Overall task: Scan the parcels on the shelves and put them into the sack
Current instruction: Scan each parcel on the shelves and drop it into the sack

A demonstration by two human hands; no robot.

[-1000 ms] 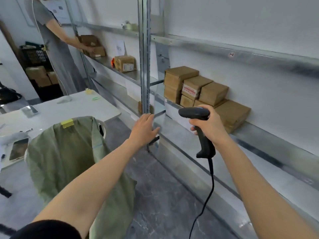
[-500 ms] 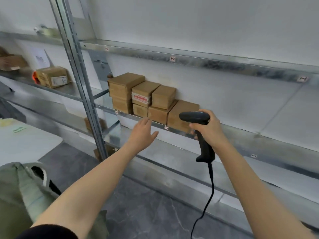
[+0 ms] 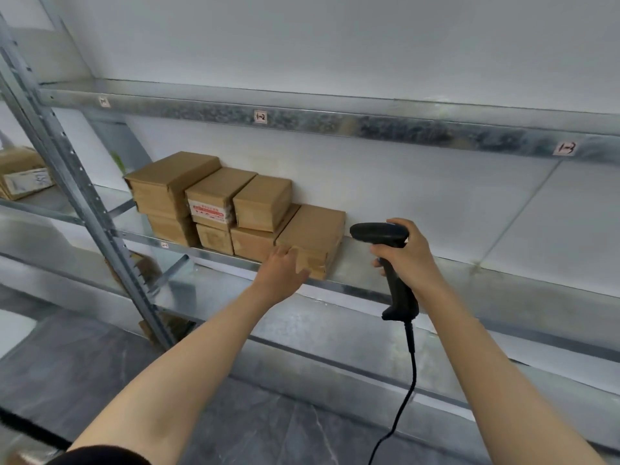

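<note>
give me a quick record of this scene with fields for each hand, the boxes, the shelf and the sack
left hand: open, fingers straight, at the front face of the rightmost box
right hand: grips a black corded scanner, head pointing left
boxes: brown cardboard, stacked two high; the rightmost box lies singly beside the stack
shelf: grey metal, middle level, holds the boxes
sack: not in view

Beyond our left hand (image 3: 281,270) we see matt brown cardboard parcels (image 3: 310,229) on a dull galvanised metal shelf (image 3: 362,286), our right hand (image 3: 407,253) gripping a matt black plastic scanner (image 3: 399,283).
</note>
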